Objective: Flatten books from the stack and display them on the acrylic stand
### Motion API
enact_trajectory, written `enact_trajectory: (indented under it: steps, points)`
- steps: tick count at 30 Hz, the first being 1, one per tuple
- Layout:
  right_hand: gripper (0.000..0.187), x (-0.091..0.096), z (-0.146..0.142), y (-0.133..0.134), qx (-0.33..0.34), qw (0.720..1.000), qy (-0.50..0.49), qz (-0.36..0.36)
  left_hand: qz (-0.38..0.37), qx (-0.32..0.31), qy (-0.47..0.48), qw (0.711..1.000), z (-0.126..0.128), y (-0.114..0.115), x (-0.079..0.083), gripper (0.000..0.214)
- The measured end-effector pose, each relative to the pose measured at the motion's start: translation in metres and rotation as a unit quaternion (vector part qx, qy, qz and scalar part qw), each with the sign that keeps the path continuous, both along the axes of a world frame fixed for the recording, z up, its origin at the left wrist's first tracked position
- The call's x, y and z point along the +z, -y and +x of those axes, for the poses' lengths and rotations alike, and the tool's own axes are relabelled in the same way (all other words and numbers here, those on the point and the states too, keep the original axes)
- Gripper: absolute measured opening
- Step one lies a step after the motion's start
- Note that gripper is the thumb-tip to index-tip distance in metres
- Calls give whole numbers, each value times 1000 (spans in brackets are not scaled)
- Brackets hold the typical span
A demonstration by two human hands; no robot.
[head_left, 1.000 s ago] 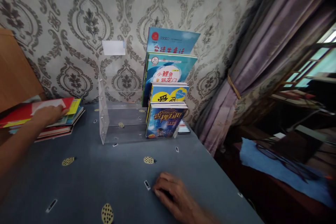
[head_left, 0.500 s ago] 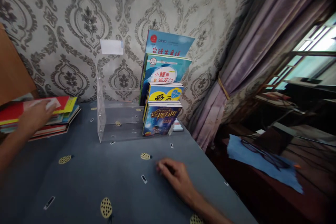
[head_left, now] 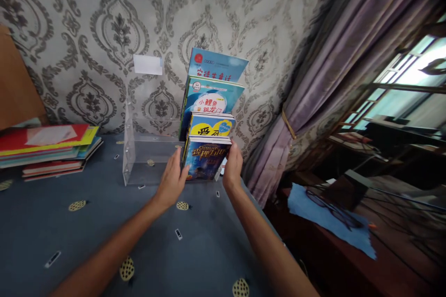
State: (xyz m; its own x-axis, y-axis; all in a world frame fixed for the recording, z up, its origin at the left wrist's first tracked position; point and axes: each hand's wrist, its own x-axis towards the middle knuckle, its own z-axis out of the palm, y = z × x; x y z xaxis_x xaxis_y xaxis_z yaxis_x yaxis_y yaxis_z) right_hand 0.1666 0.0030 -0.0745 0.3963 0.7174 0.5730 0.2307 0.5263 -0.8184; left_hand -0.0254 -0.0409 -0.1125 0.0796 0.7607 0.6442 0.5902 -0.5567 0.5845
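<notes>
Several books stand in stepped rows at the right end of a clear plastic rack (head_left: 128,158). A dark blue book (head_left: 205,160) is in the front row, with a yellow and blue book (head_left: 209,124) behind it. Farther back are a teal book (head_left: 214,97) and a taller light blue book (head_left: 219,61). My left hand (head_left: 173,181) is open at the dark blue book's left edge, fingers stretched and thumb towards the cover. At its right edge is my right hand (head_left: 232,167), open with fingers pointing up, partly hidden by the book.
A pile of books (head_left: 42,153) with a red cover on top lies left on the patterned blue tablecloth (head_left: 149,241). Patterned wallpaper is behind. A purple curtain (head_left: 272,144) hangs on the right, beside a cluttered surface with a blue cloth (head_left: 327,218) and glasses.
My left hand has left the book pile and come right to the dark blue book. My right hand has moved up from the tablecloth to its right edge. The front book's cover now shows upright lettering.
</notes>
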Motion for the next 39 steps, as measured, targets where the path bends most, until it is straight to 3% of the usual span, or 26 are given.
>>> enact_trajectory:
  steps: [4,9,21,39]
  points:
    - [59,4,-6,0,0,999,-24,24,12,7,44,999,26,-5,-5,62]
    - [58,2,-5,-6,-6,998,-51,24,21,8,90,996,37,-5,1,62]
    - [53,2,-6,-8,-4,998,-61,35,24,-35,131,991,31,-13,7,61]
    - [53,5,-3,-8,-1,997,-71,27,17,-50,124,991,30,-12,8,62]
